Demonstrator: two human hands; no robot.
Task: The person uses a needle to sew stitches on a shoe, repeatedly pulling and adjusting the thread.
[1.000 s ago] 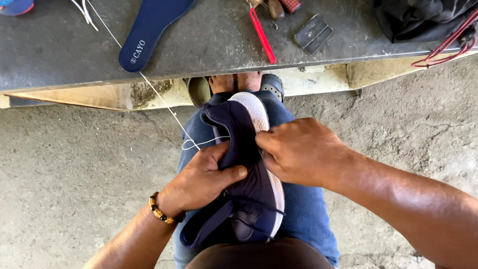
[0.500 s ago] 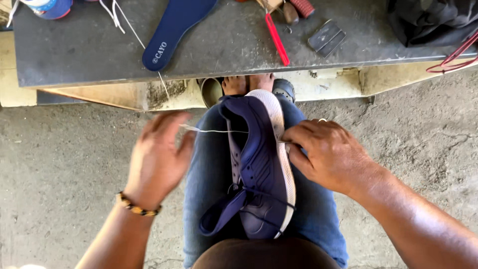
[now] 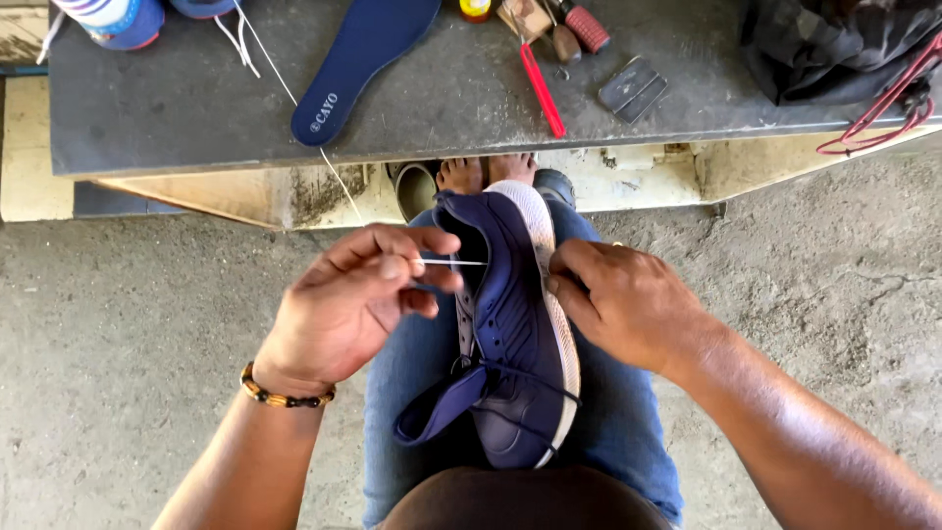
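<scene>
Navy shoe (image 3: 510, 334), white sole; navy insole (image 3: 363, 59); red tool (image 3: 542, 88).

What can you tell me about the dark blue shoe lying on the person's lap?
The dark blue fabric sports shoe with a pale sole lies on its side along the person's jeans-clad thigh, toe pointing away, sole edge to the right. Its tongue flops out at the near end, and dark laces cross the upper. The right hand grips the sole edge. The left hand pinches a thin white thread running to the shoe's upper.
</scene>
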